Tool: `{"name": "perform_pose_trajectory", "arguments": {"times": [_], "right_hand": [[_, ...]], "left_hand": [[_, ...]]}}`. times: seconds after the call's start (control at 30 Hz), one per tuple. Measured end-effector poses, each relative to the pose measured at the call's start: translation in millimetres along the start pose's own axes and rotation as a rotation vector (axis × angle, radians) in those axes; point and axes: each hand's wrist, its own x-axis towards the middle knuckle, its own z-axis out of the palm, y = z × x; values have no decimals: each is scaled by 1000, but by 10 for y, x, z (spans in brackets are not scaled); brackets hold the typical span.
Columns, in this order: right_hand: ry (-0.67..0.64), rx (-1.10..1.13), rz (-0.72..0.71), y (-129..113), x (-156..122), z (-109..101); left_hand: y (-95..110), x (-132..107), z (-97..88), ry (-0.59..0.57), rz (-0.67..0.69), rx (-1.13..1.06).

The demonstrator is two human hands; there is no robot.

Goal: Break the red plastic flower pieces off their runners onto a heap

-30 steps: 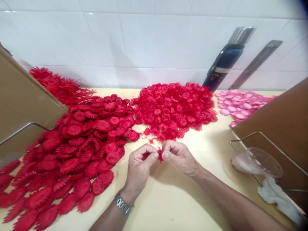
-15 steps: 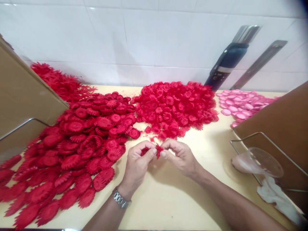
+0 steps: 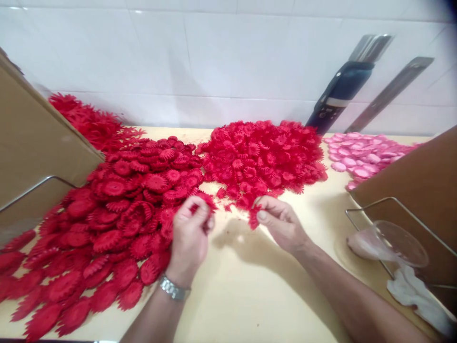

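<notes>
Pinching a frilled red piece point(image 3: 253, 220) between clamped fingers of the right hand point(image 3: 285, 226), above the tabletop point(image 3: 228, 295) near a bright red heap point(image 3: 264, 152); holding another red piece point(image 3: 207, 199) in curled fingers of the left hand point(image 3: 190, 233), beside a pile of darker discs point(image 3: 117, 219).

Bare table point(image 3: 246, 295) is being left open at the near middle. Between the left hand point(image 3: 192, 231) and the right hand point(image 3: 284, 225), the gap is being narrowed by the red piece point(image 3: 253, 219) gripped in each. The left is being blocked by dark red discs point(image 3: 114, 221) and a cardboard panel point(image 3: 43, 133), the far middle by a red heap point(image 3: 266, 157). A narrow gap is being offered between that heap and the pink pile point(image 3: 364, 153). On the right, passage is being obstructed by a brown panel point(image 3: 424, 176) and a wire bracket point(image 3: 369, 204).
</notes>
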Motion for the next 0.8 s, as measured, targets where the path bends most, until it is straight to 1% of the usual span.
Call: {"name": "perform_pose_trajectory", "arguments": {"times": [0.07,0.13,0.2,0.27,0.4,0.53,0.6,0.67,0.73,0.8], "right_hand": [[-61,-12,38,22,13,-1],[-91,-22,58,27,20,17],[-97,-36,68,13,23,43],[-118,-35,89,-8,23,69],[-135,15,141,-25,22,110],[-153,9,130,-25,34,129],[-98,-31,136,-24,41,127],[-14,-110,149,-23,44,114],[71,-251,145,-19,49,80],[172,-434,108,-16,63,14]], "left_hand": [[-32,-34,28,-121,-45,73],[-70,-81,52,-219,-85,126],[-96,-118,63,-296,-121,146],[-114,-135,64,-335,-133,162],[-159,-132,59,-299,-103,228],[-173,-123,58,-266,-117,217],[-152,-119,61,-244,-132,175],[-125,-116,64,-231,-149,127],[-107,-112,67,-240,-180,85],[-104,-108,67,-256,-218,54]]}}
